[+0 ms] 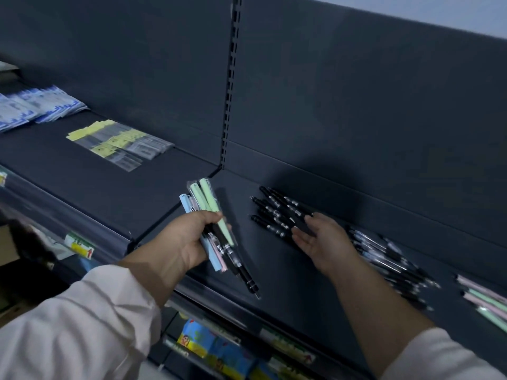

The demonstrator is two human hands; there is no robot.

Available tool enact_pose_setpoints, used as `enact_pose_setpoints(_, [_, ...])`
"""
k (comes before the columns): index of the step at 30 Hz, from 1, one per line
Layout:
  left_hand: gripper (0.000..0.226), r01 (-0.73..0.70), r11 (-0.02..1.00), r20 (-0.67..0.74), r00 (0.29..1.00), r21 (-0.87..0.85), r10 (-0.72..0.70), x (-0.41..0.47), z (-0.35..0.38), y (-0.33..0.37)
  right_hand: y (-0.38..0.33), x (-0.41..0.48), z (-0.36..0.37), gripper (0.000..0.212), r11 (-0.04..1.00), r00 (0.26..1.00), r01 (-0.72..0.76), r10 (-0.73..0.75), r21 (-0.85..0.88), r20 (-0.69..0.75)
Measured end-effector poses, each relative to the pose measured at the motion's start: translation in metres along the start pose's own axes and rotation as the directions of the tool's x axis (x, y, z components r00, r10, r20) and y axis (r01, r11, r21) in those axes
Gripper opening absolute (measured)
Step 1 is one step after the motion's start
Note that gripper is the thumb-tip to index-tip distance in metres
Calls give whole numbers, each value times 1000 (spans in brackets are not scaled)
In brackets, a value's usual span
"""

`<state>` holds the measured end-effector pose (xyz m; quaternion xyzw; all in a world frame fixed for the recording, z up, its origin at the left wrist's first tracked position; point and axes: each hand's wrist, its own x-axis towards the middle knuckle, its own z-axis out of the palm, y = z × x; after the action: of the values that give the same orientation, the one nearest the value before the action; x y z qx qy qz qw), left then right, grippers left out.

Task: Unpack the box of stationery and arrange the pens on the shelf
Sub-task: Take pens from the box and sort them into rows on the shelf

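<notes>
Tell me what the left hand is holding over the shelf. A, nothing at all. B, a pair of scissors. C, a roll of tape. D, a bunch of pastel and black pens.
D: the left hand grips a bunch of pens, pale green, blue and pink ones together with black ones, their ends sticking out above and below the fist over the dark shelf.
</notes>
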<state>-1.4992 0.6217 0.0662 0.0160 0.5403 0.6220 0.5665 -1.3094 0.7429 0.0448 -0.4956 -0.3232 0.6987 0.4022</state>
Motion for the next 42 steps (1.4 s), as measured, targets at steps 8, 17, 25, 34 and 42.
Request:
enact_pose_setpoints(8, [7, 9, 999, 35, 999, -41, -8, 7, 20, -6, 14, -64, 14, 14, 763, 914, 198, 83, -615, 397])
enact_pose_setpoints(17, [6, 25, 998, 72, 997, -52, -21, 5, 48, -19, 16, -63, -15, 17, 872, 942, 145, 23, -467, 336])
enact_pose_setpoints(25, [9, 49, 999, 86, 995, -18, -47, 2, 82, -39, -3, -63, -68, 17, 892, 961, 61, 69, -447, 269])
enact_pose_setpoints(34, [12, 63, 996, 83, 994, 66, -69, -6, 127, -67, -44, -72, -160, 19, 852, 990, 6, 71, -524, 126])
enact_pose_setpoints(42, [7, 49, 988, 129, 989, 148, -68, -14, 155, -90, -59, -63, -220, 13, 653, 995, 64, -99, -754, -1])
